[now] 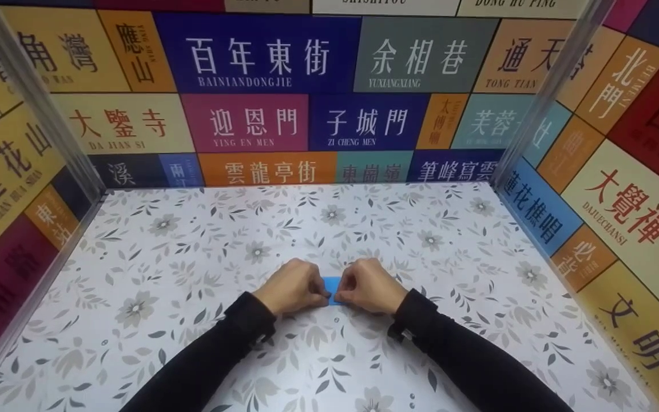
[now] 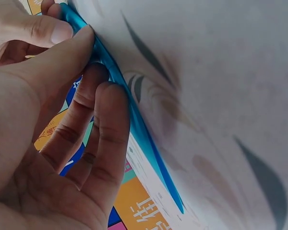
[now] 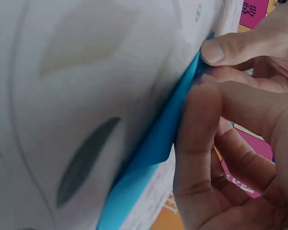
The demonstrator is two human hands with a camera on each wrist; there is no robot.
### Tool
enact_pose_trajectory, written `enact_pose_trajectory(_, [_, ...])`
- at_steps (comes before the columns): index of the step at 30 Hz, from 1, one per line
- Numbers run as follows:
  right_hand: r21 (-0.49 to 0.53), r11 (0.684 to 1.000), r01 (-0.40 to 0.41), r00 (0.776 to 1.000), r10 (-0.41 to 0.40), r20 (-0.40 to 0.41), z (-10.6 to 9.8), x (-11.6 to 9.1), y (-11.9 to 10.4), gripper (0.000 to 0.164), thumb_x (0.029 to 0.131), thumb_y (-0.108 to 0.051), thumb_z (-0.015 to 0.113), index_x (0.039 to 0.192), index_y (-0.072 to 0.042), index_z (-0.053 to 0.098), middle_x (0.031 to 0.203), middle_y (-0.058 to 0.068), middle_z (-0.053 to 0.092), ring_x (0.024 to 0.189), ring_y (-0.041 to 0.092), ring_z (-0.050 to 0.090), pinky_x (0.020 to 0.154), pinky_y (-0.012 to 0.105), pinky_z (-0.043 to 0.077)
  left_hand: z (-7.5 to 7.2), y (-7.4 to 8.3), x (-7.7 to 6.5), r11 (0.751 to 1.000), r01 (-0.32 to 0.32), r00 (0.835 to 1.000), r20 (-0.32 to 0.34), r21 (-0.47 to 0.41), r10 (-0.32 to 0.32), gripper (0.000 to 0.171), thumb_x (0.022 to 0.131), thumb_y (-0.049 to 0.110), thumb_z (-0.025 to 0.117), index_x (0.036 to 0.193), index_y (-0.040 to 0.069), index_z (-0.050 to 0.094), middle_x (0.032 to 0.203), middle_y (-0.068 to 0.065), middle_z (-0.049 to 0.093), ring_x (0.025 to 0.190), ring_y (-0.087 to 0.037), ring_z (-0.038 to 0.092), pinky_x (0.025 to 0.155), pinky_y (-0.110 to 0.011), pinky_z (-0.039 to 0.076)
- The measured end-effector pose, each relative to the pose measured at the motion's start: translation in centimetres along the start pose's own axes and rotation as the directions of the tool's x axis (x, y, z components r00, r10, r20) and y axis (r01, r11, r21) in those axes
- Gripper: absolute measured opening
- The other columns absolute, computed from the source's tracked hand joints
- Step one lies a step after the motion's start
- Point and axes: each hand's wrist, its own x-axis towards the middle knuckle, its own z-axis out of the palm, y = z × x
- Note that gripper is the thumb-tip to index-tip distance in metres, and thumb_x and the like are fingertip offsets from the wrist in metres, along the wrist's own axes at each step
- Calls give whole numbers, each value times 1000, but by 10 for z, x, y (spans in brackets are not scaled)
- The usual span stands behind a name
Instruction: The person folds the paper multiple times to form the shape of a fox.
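1. While both hands come together over the floral tabletop (image 1: 221,229), a blue sheet (image 1: 332,282) lies between them, just toward six o'clock from the centre of the head view.
2. At the sheet's nine o'clock side, the left hand (image 1: 294,289) has its fingers curled, and its thumb and fingertips pinch the sheet.
3. At the three o'clock side, the right hand (image 1: 372,288) mirrors it, fingers bent inward, thumb and forefinger gripping the sheet near the left hand's hold; only a narrow gap parts the two hands.
4. Seen from the left wrist, the sheet runs as a thin strip from eleven o'clock to five, close along the tabletop, with the right hand's thumb toward ten.
5. Seen from the right wrist, it slants from one o'clock to seven; a stepped edge shows on it, one layer seeming to overlap another.
6. Black sleeves (image 1: 186,355) reach in from between seven and eight o'clock and from between four and five.
7. Colourful sign panels (image 1: 266,57) with Chinese characters stand around the tabletop at nine, twelve and three o'clock.
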Motion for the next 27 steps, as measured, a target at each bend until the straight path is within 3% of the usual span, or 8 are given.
enact_pose_trajectory(12, [-1, 1000, -18, 1000, 18, 4, 4, 2, -1, 18, 86, -13, 102, 77, -13, 86, 68, -6, 78, 64, -1, 59, 65, 19, 51, 0, 1, 0, 1000, 11, 1000, -1, -12, -11, 10, 85, 9, 101, 90, 11, 92, 87, -3, 86, 83, -23, 79, 81, -35, 66])
enact_pose_trajectory(19, [-16, 1000, 14, 1000, -14, 21, 4, 3, -6, 19, 87, -9, 100, 76, -9, 85, 66, -1, 77, 60, -1, 55, 61, 19, 48, -2, 1, -2, 1000, 23, 1000, 11, -8, -23, 11, 85, 9, 101, 90, 11, 91, 88, -3, 85, 81, -20, 77, 78, -31, 64])
enact_pose_trajectory(27, [-27, 1000, -1, 999, 2, 53, -4, 1, 1, 20, 86, -10, 101, 75, -9, 84, 67, -1, 77, 59, -1, 55, 60, 18, 47, -4, 4, 0, 1000, 27, 999, 31, -14, -27, 12, 86, 12, 102, 93, 11, 92, 92, -4, 87, 85, -22, 80, 82, -35, 67])
